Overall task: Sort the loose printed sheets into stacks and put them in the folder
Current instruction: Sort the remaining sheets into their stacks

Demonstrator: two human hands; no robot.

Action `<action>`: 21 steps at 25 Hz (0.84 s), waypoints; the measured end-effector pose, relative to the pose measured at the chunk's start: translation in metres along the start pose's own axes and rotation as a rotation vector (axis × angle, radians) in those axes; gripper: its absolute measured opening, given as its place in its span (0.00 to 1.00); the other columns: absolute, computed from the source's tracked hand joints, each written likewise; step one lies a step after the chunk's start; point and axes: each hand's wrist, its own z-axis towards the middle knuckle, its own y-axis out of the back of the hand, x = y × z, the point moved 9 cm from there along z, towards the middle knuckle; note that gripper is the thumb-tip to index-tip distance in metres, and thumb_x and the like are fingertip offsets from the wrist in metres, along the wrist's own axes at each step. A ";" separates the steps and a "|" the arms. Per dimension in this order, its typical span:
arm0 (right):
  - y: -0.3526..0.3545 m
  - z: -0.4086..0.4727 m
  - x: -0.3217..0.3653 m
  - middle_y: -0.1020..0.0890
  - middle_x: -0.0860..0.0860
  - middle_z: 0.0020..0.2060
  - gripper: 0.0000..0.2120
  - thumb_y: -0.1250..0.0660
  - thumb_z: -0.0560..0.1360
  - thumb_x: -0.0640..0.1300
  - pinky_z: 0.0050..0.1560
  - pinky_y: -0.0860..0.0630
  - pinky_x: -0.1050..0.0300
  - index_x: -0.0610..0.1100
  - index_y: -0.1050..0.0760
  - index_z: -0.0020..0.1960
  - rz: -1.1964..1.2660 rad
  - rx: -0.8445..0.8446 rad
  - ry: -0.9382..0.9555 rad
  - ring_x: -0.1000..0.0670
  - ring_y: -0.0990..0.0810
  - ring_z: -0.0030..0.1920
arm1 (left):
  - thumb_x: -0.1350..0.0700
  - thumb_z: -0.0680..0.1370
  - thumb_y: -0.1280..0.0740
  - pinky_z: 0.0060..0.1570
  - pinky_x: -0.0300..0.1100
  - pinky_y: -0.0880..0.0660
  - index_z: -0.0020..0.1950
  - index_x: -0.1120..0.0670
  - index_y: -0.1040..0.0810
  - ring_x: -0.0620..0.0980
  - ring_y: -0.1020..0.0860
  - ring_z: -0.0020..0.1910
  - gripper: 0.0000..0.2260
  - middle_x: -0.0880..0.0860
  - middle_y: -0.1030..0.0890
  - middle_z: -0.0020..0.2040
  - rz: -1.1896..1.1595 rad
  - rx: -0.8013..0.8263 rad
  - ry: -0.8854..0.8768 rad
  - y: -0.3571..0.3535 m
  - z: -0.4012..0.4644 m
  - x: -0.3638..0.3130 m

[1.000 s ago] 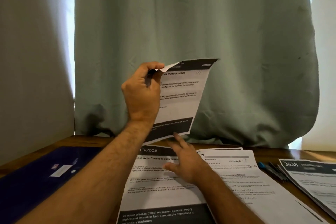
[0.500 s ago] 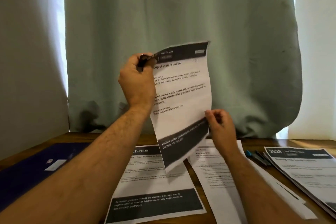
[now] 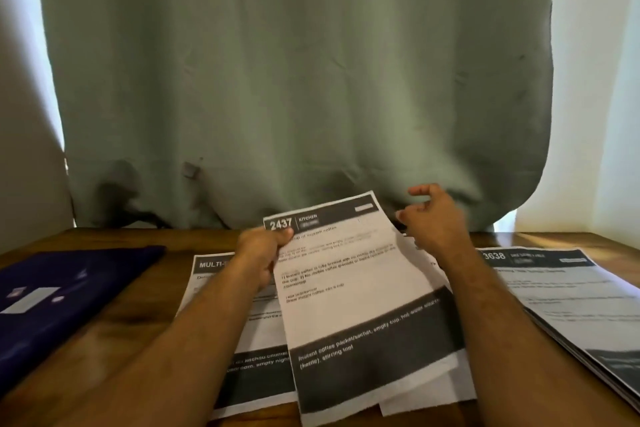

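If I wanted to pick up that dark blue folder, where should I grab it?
Probably the blue folder is best taken by its near right edge, coming from the right. It lies flat on the wooden table, and bare wood beside that edge leaves room to slide fingers under. Its left part runs out of view.

Two bare forearms are showing, with no sleeves reaching as far up from the fingers as the view goes. The left hand (image 3: pixel 260 255) and right hand (image 3: pixel 434 218) are wearing no gloves, rings or watch. Fine dark hair is running along both forearms behind the wrists. Nails are looking short.
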 end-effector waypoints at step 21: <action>-0.029 -0.022 0.008 0.19 0.54 0.40 0.11 0.35 0.78 0.39 0.38 0.17 0.57 0.54 0.25 0.42 -0.424 0.186 0.250 0.54 0.17 0.38 | 0.60 0.83 0.38 0.39 0.45 0.16 0.59 0.52 0.23 0.50 0.13 0.42 0.08 0.54 0.14 0.50 0.367 0.261 -0.098 -0.055 -0.024 0.043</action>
